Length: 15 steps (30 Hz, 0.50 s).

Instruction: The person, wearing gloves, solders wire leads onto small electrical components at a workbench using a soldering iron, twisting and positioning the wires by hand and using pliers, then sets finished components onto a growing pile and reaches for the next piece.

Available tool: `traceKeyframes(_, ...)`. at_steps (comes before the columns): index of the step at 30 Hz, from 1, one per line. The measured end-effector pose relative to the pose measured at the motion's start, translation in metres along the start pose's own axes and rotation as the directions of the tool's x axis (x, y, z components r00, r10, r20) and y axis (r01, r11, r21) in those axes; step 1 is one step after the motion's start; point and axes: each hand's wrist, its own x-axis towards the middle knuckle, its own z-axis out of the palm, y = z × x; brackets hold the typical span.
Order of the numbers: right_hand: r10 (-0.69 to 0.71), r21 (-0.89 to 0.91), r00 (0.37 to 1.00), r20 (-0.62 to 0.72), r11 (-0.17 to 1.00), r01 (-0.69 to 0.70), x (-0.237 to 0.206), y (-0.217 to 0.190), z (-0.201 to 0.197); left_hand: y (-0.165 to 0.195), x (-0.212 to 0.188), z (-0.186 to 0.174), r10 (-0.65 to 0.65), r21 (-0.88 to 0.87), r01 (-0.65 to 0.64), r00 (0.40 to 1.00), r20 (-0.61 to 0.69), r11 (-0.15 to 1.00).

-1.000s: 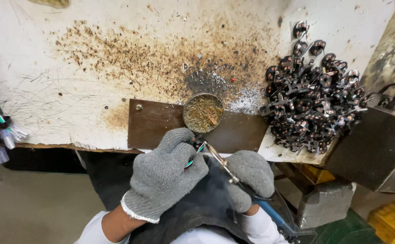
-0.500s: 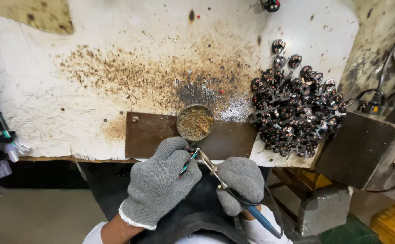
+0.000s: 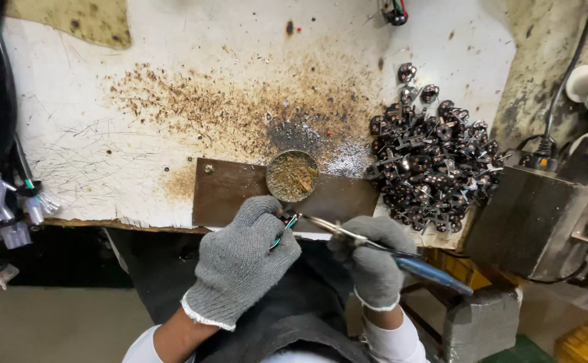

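Left hand [image 3: 240, 262]: gloved, fingers pinched on small part with green wire [image 3: 286, 228], braced at bench [image 3: 106, 134] front edge.
Right hand [image 3: 374, 262]: fingers wrapped round blue-handled tweezers [image 3: 348, 235], tips at part.
Round tin [image 3: 292, 176]: on brown plate [image 3: 233, 195], within reach.
Black parts heap [image 3: 428, 168]: right edge.
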Motion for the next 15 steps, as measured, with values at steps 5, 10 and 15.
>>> traceKeyframes(5, -0.347, 0.024, 0.872, -0.344, 0.925, 0.378, -0.005, -0.009, -0.004, 0.0, -0.001, -0.001, -0.063, -0.001, 0.063, 0.997, 0.036, 0.998)
traceKeyframes(10, -0.17, -0.294, 0.802, -0.573, 0.956, -0.008, 0.005, 0.022, 0.02, 0.005, 0.003, -0.004, -0.045, 0.004, 0.045, 0.999, 0.012, 0.999)
traceKeyframes(15, -0.89, -0.688, 0.427, -0.16, 0.411, 0.597, 0.011, 0.017, 0.008, 0.007, 0.006, -0.006, -0.083, 0.023, 0.083, 0.997, 0.008, 0.996)
